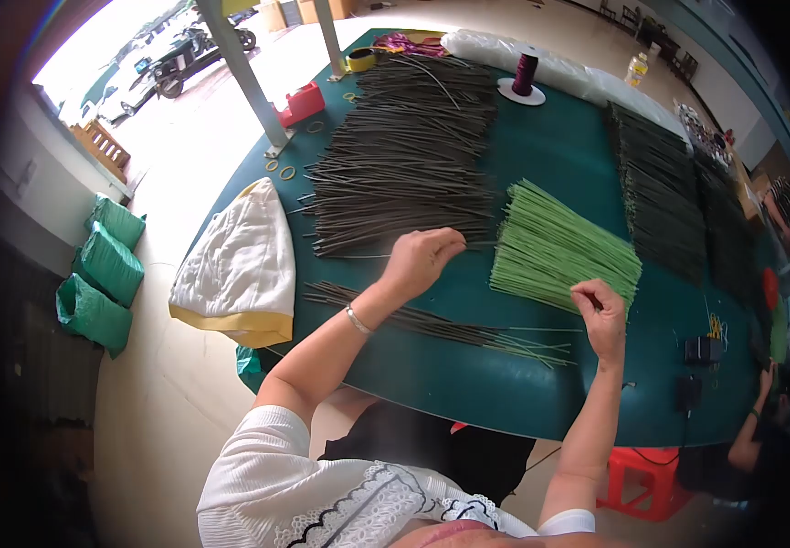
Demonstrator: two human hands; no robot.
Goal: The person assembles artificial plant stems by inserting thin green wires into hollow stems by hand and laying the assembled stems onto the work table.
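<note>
My left hand is closed in a pinch at the lower right end of a broad pile of thin dark sticks. Whatever lies between its fingertips is too small to make out. My right hand, also pinched, is at the lower right edge of a pile of thin green sticks; its fingers hide what they may hold. Between my forearms and nearer to me lies a loose row of dark sticks with thin green ends, flat on the green table.
A white cloth item with a yellow band lies left. Behind are a red tape dispenser, a dark purple spool and a plastic-wrapped roll. More dark bundles lie right, near another person's arm. A red stool stands below.
</note>
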